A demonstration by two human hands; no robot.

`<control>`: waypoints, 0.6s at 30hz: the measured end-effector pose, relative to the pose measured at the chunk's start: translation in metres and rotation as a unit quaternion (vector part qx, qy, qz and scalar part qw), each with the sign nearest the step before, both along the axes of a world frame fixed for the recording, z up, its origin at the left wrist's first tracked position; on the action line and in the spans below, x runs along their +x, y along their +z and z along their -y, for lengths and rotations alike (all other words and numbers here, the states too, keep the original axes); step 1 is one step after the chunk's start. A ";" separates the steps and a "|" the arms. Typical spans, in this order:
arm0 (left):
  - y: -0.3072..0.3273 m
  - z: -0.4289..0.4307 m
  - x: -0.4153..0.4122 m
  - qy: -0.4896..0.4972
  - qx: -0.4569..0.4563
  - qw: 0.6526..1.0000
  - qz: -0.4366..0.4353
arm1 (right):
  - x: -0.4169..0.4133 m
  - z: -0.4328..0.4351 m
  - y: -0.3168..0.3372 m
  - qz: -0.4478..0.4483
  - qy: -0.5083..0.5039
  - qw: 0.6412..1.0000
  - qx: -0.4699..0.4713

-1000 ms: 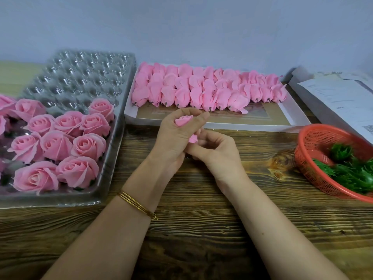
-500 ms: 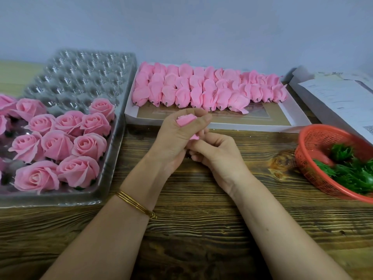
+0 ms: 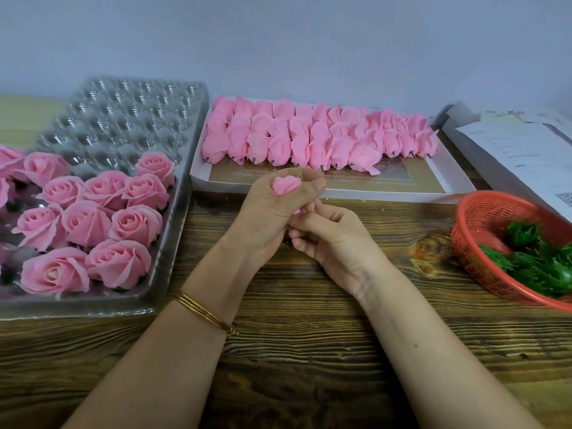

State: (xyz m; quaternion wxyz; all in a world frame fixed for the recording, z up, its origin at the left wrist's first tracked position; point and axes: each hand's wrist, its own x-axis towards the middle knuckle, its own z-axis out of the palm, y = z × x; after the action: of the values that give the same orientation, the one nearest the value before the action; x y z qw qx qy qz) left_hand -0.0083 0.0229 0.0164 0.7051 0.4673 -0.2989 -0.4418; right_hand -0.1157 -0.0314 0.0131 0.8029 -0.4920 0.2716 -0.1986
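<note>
A pink bud (image 3: 286,184) is gripped in the curled left hand (image 3: 269,215) above the desk's (image 3: 309,351) middle, its base pinched by the right hand (image 3: 335,235). Shaping is judged under way; next, a green calyx (image 3: 523,233) from the three-o'clock basket (image 3: 483,212) is called for.

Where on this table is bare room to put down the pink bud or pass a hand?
Bare wood of the table runs between the plastic tray and the red basket, in front of the white box. The tray's far cups are empty; the box has a bare front strip. Crowded: the tray's near half with roses, the basket with green pieces.
</note>
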 end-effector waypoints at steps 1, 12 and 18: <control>-0.001 0.000 0.000 0.011 0.006 1.000 0.007 | -0.001 0.001 0.001 0.001 0.006 1.000 0.005; -0.007 0.000 -0.010 0.101 0.041 0.978 0.179 | 0.000 0.003 0.007 -0.030 -0.031 0.999 0.029; -0.007 0.000 -0.015 0.088 0.047 0.964 0.248 | 0.001 0.002 0.008 -0.044 -0.041 0.998 0.022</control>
State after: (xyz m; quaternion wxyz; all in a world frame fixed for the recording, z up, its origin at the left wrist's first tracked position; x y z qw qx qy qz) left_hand -0.0228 0.0229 0.0095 0.6220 0.6194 -0.4009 -0.2624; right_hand -0.1151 -0.0338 0.0208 0.7924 -0.4707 0.3304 -0.2034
